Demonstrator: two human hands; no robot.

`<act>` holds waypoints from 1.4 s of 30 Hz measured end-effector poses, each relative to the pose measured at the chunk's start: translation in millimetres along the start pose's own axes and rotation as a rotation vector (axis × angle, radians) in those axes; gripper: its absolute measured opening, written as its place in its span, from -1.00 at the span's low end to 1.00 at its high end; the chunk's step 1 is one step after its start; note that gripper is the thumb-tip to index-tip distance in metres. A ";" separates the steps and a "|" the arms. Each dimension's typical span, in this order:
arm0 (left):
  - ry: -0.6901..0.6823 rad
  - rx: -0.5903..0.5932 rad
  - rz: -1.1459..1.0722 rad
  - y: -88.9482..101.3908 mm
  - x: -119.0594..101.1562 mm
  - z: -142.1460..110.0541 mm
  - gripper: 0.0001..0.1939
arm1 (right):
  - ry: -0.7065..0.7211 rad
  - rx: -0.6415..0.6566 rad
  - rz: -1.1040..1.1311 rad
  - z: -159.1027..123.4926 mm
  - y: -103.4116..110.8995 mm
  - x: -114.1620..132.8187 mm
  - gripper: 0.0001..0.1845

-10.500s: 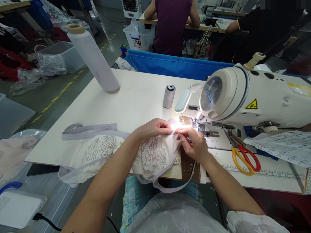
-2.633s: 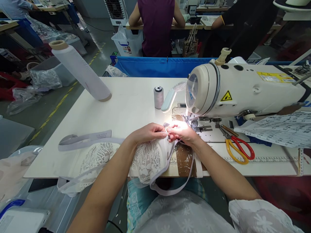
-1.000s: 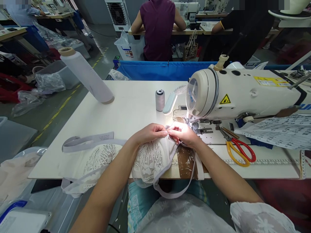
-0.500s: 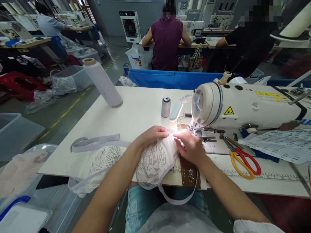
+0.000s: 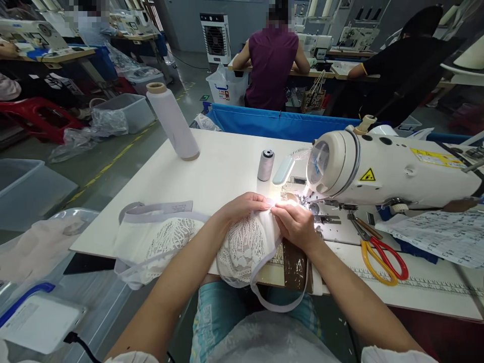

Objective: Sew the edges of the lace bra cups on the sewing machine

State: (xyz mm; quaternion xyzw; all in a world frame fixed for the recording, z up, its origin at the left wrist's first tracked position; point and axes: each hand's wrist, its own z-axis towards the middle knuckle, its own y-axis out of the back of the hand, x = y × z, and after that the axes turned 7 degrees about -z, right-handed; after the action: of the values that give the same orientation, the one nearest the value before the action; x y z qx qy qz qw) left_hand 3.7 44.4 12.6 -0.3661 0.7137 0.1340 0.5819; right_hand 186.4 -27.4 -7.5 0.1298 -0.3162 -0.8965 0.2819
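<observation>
A white lace bra (image 5: 242, 249) lies across the front of the table, one cup under my hands and the other spread to the left. My left hand (image 5: 247, 205) pinches the top edge of the near cup. Close beside it, my right hand (image 5: 295, 222) has its fingers pressed together on the same edge. Both hands are just left of the lit needle area of the white sewing machine (image 5: 340, 164). A grey-lilac strap (image 5: 280, 306) loops down over the table's front edge toward my lap.
Behind my hands stand a small thread spool (image 5: 265, 165) and a tall thread cone (image 5: 174, 123). Scissors (image 5: 383, 259) with red and yellow handles lie right, near printed paper (image 5: 442, 234). A clear plastic bin (image 5: 94, 302) sits at left. Other people work ahead.
The view has shifted slightly, moving the scene rightward. My right hand's fingers have closed together on the bra's edge, nearer my left hand.
</observation>
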 end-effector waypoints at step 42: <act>-0.069 0.030 0.285 6.7 -7.3 -9.0 -0.81 | -0.988 0.450 1.021 3.4 14.8 -3.3 -0.68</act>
State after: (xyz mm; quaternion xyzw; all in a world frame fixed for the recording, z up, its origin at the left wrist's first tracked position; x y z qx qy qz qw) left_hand -7.1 46.2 20.4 -0.2474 0.7399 0.2169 0.5868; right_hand 193.9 -33.3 4.7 -0.3969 -0.6031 -0.5213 0.4550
